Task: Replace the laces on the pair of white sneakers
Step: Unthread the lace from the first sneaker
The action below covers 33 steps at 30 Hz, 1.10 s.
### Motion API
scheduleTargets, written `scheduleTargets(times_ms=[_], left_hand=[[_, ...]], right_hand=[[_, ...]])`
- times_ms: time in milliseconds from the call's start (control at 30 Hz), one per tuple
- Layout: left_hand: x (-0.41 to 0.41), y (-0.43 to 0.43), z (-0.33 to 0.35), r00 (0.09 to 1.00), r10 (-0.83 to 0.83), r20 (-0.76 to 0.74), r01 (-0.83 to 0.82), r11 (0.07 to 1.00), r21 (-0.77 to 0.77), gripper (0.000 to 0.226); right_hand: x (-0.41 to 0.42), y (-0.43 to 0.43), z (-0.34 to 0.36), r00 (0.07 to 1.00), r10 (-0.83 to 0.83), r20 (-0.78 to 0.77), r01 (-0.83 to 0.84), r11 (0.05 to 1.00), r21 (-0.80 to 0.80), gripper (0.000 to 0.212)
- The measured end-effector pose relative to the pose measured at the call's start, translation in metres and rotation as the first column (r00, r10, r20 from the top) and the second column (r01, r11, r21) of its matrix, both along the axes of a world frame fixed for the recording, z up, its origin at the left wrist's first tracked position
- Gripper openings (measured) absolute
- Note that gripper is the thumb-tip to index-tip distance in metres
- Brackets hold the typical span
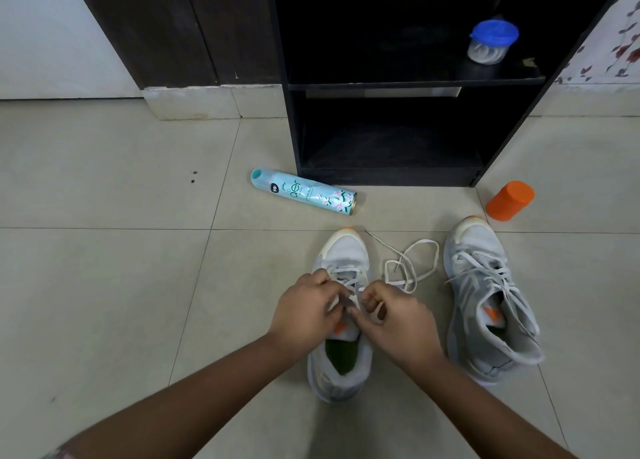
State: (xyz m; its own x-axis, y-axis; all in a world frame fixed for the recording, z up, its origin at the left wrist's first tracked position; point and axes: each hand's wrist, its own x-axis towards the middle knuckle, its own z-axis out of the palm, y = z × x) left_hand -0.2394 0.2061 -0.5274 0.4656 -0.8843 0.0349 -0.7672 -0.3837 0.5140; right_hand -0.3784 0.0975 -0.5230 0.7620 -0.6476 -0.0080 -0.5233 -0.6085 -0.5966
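Observation:
Two white sneakers with orange toe tips stand on the tiled floor, toes pointing away from me. Over the lace area of the left sneaker (343, 365), my left hand (303, 311) and my right hand (394, 320) each pinch a strand of its white lace (353, 283). The lace is threaded through the lower eyelets; the upper part is hidden by my fingers. A loose white lace (412, 268) lies in loops on the floor between the shoes. The right sneaker (485, 295) stands apart, laced, with its lace slack.
A teal air-freshener can (304, 194) lies on its side beyond the left sneaker. An orange container (509, 200) stands by the right sneaker's toe. A black shelf unit (388, 132) rises behind, holding a blue-lidded tub (491, 42).

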Motion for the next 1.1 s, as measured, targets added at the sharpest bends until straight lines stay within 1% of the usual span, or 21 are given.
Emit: scheduleTargets(times_ms=[167,267,333,367,400,433,467,500,533,567,633,667,700,767,867,933,967,1000,1033,1067,1100], left_hand=[[0.0,-0.013,-0.004,0.984,-0.077,0.163,0.076,0.997,0.013,0.018],[-0.002,-0.019,-0.002,0.974,-0.116,0.195,0.115,0.993,0.019,0.011],[0.001,-0.018,-0.002,0.996,-0.06,0.071,0.061,0.998,-0.005,0.009],[0.004,-0.016,-0.003,0.996,0.049,-0.074,-0.053,0.997,-0.058,0.006],[0.008,-0.015,-0.006,0.937,0.202,-0.285,-0.239,0.966,-0.102,0.009],[0.014,-0.013,-0.009,0.767,0.355,-0.535,-0.466,0.881,-0.083,0.015],[0.019,-0.01,-0.013,0.544,0.45,-0.708,-0.627,0.779,0.014,0.018],[0.022,-0.007,-0.018,0.388,0.507,-0.77,-0.684,0.718,0.129,0.019],[0.022,-0.004,-0.021,0.37,0.547,-0.751,-0.672,0.715,0.191,0.02],[0.02,-0.001,-0.022,0.477,0.545,-0.689,-0.632,0.758,0.163,0.023],[0.013,0.005,-0.018,0.812,0.372,-0.449,-0.449,0.891,-0.074,0.035],[0.01,0.004,-0.014,0.925,0.24,-0.293,-0.296,0.941,-0.164,0.037],[0.008,0.002,-0.011,0.983,0.127,-0.137,-0.15,0.973,-0.178,0.036],[0.004,-0.007,-0.004,0.993,-0.009,0.114,0.019,0.996,-0.091,0.028],[0.0,-0.011,-0.009,0.954,-0.083,0.288,0.098,0.995,-0.036,0.022],[0.005,-0.007,-0.014,0.983,-0.026,0.184,0.056,0.985,-0.161,0.02],[0.009,-0.006,-0.015,0.997,0.075,0.011,-0.07,0.966,-0.248,0.017],[0.014,-0.005,-0.013,0.946,0.221,-0.238,-0.288,0.908,-0.303,0.015],[0.022,-0.004,-0.015,0.784,0.361,-0.505,-0.542,0.794,-0.274,0.013],[0.033,-0.003,-0.018,0.553,0.457,-0.697,-0.74,0.654,-0.157,0.011],[0.043,0.0,-0.022,0.355,0.53,-0.77,-0.843,0.538,-0.017,0.011]], right_hand=[[0.002,-0.005,-0.005,0.996,-0.069,0.064,0.061,0.99,0.123,0.005],[0.002,-0.007,-0.006,0.99,-0.101,0.095,0.077,0.97,0.231,0.009],[0.001,-0.01,-0.01,0.979,-0.18,0.099,0.137,0.932,0.337,0.011],[0.0,-0.012,-0.012,0.971,-0.223,0.09,0.173,0.909,0.38,0.01],[-0.001,-0.013,-0.015,0.962,-0.261,0.08,0.205,0.884,0.421,0.01],[-0.003,-0.014,-0.017,0.953,-0.293,0.071,0.229,0.856,0.463,0.011],[-0.003,-0.013,-0.018,0.947,-0.315,0.067,0.242,0.831,0.5,0.012],[-0.003,-0.012,-0.019,0.943,-0.326,0.066,0.245,0.816,0.524,0.013],[-0.003,-0.01,-0.02,0.942,-0.327,0.072,0.242,0.814,0.528,0.012],[-0.002,-0.009,-0.02,0.944,-0.32,0.083,0.235,0.825,0.513,0.011],[0.0,-0.006,-0.019,0.948,-0.301,0.104,0.221,0.856,0.467,0.009],[0.001,-0.005,-0.019,0.949,-0.296,0.112,0.217,0.866,0.45,0.009],[0.001,-0.004,-0.019,0.948,-0.296,0.121,0.215,0.87,0.443,0.008],[0.001,-0.004,-0.02,0.945,-0.3,0.134,0.212,0.869,0.448,0.007],[0.002,-0.003,-0.021,0.942,-0.309,0.133,0.217,0.861,0.46,0.008],[0.001,-0.004,-0.021,0.938,-0.323,0.125,0.229,0.848,0.478,0.01],[0.0,-0.005,-0.021,0.934,-0.336,0.118,0.239,0.837,0.492,0.011],[-0.001,-0.007,-0.021,0.93,-0.351,0.111,0.251,0.825,0.507,0.013],[-0.003,-0.007,-0.021,0.926,-0.362,0.108,0.257,0.814,0.521,0.014],[-0.003,-0.008,-0.022,0.924,-0.367,0.108,0.258,0.807,0.531,0.015],[-0.003,-0.007,-0.022,0.926,-0.362,0.11,0.253,0.808,0.532,0.015]])
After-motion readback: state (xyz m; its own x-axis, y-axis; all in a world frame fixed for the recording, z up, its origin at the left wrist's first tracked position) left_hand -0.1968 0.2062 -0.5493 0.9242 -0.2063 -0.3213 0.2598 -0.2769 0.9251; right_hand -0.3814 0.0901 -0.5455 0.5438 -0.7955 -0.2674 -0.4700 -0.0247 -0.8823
